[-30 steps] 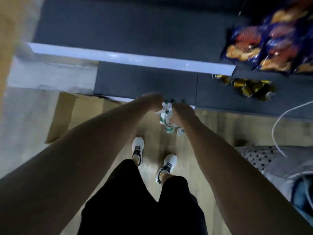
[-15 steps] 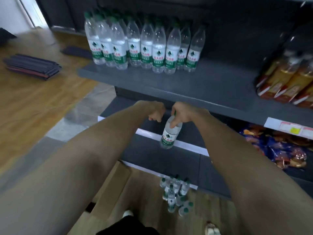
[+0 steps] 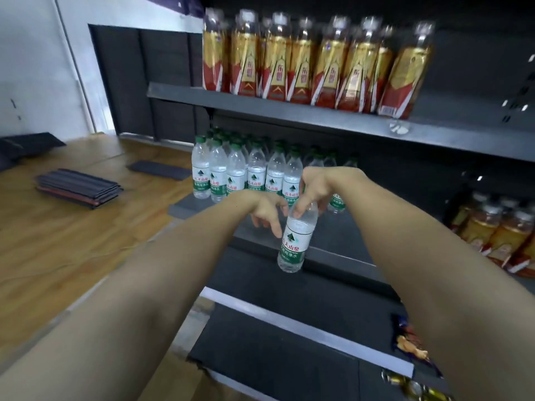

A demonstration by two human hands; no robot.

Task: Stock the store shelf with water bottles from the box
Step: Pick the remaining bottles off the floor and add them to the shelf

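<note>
Right hand [image 3: 317, 188] pinching a bottle [image 3: 296, 237] by its neck, fingers curled round the top, cap hidden under them. Bottle hanging upright in the air, its base just out past the front edge of the shelf [image 3: 347, 227], touching nothing below. Left hand [image 3: 265, 211] close beside the bottle's left shoulder, fingers loosely spread and pointing down, holding nothing; contact with the bottle not clear. Water row [image 3: 246, 175] standing packed at the shelf's left end, reaching its left edge and nearly its front edge. Bare dark shelf surface to the right of that row and behind the held bottle, open up to the underside of the upper shelf [image 3: 318, 114]. Tea bottles [image 3: 318, 65] lined along the upper shelf's front edge. More tea bottles [image 3: 492, 227] at the far right. Lower shelves [image 3: 289, 328] jutting out under the arms. Dark stack [image 3: 78, 188] on the wooden floor [image 3: 58, 241], well apart at left.
</note>
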